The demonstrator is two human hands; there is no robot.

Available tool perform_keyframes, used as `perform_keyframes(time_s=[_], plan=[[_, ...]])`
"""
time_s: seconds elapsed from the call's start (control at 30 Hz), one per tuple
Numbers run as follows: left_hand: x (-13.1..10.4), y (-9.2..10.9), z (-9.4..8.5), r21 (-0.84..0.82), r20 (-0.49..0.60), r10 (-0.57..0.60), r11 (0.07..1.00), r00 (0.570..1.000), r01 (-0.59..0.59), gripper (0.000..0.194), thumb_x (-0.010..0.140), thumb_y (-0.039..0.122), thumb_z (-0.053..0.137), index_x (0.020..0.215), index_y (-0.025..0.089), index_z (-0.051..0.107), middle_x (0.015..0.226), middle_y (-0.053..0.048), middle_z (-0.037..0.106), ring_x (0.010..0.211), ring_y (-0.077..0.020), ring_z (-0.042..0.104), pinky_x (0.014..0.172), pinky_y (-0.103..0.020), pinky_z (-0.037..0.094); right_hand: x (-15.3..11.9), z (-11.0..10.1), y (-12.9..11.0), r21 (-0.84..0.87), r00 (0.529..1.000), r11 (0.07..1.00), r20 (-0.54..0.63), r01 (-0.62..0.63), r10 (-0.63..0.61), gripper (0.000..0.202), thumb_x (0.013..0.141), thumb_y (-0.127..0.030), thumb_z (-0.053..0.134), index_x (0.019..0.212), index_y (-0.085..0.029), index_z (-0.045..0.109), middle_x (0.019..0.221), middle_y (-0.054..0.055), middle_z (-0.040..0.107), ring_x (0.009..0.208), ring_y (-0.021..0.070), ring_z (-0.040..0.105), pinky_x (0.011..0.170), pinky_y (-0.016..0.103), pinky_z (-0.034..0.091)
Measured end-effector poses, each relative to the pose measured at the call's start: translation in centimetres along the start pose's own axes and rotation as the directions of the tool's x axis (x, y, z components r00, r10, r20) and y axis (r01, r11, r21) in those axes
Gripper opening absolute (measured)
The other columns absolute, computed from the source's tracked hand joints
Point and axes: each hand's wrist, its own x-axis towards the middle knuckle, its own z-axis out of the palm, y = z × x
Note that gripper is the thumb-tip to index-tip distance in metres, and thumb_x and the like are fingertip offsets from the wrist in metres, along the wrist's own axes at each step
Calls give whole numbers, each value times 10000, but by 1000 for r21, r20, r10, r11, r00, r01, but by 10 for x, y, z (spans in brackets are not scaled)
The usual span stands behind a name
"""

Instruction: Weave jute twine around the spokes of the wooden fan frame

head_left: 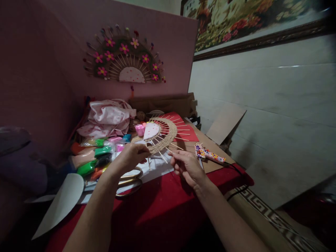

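A half-round fan frame [172,132] of thin sticks, banded with twine, is held above the table, its dotted white half-disc [152,131] at the inner side. My left hand [133,156] is closed on the near left end of the twine band. Fingers pinched, my right hand [187,167] grips the tip of one stick at the frame's near edge. Just beyond the frame lies a red sheet [193,134]. To the right of my right hand rests a flower-patterned glue gun [210,154] with a black cord.
Bagged coloured clay [103,150] and crumpled pink cloth [110,115] lie at the left. Golden rings [130,182] sit beside my left forearm. A white curved sheet [61,201] juts over the left edge. A finished flowered fan [124,49] hangs behind the red-covered table [154,217].
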Motion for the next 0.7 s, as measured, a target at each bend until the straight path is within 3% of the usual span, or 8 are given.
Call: perform_keyframes(time_s=[0.23, 0.53, 0.7], plan=[[0, -1, 3, 113, -7, 19, 993, 1000, -18, 199, 726, 313, 525, 710, 154, 643, 558, -13, 605, 506, -118, 562, 462, -198, 404, -1, 3, 0, -30, 1000, 999, 2, 12, -12, 189, 684, -283, 629, 779, -121, 607, 511, -24, 574, 339, 40, 388, 295, 151, 330], [1, -5, 7, 260, 17, 75, 963, 997, -77, 181, 703, 211, 469, 713, 162, 643, 544, 3, 591, 470, -89, 490, 443, -182, 330, -2, 3, -2, -39, 999, 999, 4, 37, -37, 184, 678, -284, 627, 765, -123, 605, 511, -20, 581, 334, 36, 393, 291, 140, 320], [1, -2, 7, 237, -25, 106, 967, 994, -97, 143, 704, 217, 484, 697, 160, 615, 541, 3, 599, 495, -93, 521, 473, -182, 358, -2, 0, -1, -39, 999, 998, -5, 41, -41, 181, 678, -285, 627, 759, -125, 609, 508, -21, 579, 333, 37, 393, 291, 143, 318]])
